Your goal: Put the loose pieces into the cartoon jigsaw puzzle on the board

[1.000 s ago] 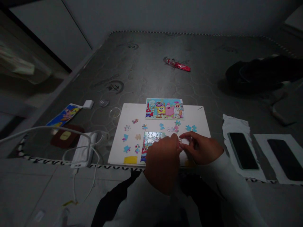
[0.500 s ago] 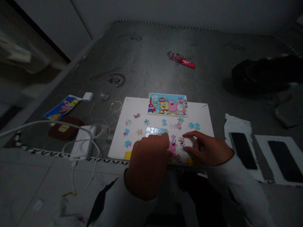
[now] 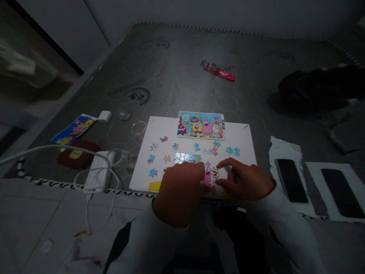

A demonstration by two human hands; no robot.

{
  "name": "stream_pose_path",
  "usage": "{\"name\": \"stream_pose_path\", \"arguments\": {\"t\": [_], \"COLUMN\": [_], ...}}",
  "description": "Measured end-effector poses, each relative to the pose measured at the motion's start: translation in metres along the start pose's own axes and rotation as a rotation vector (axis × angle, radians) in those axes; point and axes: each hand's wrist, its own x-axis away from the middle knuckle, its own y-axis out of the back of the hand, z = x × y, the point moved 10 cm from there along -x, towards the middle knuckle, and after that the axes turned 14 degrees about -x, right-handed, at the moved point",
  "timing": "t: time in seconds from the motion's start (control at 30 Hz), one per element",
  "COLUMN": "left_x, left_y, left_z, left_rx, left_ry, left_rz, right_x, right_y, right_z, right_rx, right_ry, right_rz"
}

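A white board (image 3: 245, 146) lies on a grey mat and carries a partly built cartoon jigsaw (image 3: 209, 176) near its front edge. My left hand (image 3: 179, 192) rests curled over the jigsaw's left part, knuckles up, fingers hidden against the pieces. My right hand (image 3: 245, 180) lies on the jigsaw's right part with index finger and thumb pinched at a piece beside the pink figure. Several loose pieces (image 3: 196, 147) are scattered across the board's middle. A colourful reference picture (image 3: 201, 125) sits at the board's far edge.
Two dark phones (image 3: 288, 179) (image 3: 340, 187) lie on white cloths to the right. A white charger block with cables (image 3: 98, 171), a dark red pouch (image 3: 75, 156) and a cartoon box lid (image 3: 72, 129) sit left. A red wrapper (image 3: 219, 71) and a dark bundle (image 3: 319, 89) lie farther back.
My view shifted slightly. My hands slid apart a little, uncovering the pink figure in the jigsaw, then my right fingers drew back toward it. Loose pieces stayed put.
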Motion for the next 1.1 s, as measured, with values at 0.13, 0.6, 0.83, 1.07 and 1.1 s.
{"name": "stream_pose_path", "arguments": {"t": [0.13,0.6,0.83,1.07,1.1], "left_x": [0.000,-0.001,0.001,0.001,0.002], "left_y": [-0.002,-0.003,-0.002,-0.001,0.000], "left_z": [0.002,0.006,0.004,0.004,0.004], "left_rx": [0.001,0.023,-0.011,-0.037,-0.039], "left_ry": [0.011,0.025,0.025,0.008,0.010], "left_rz": [0.013,0.019,0.005,-0.012,-0.016], "right_x": [0.001,0.006,0.006,0.007,0.007], "right_y": [-0.003,0.005,0.006,0.011,0.015], "right_z": [0.000,-0.003,0.001,-0.001,-0.003], "right_rx": [-0.017,0.029,0.054,0.012,-0.005], "right_ry": [0.019,-0.090,-0.076,-0.041,-0.037], "right_rz": [0.038,0.022,0.003,-0.053,-0.080]}}
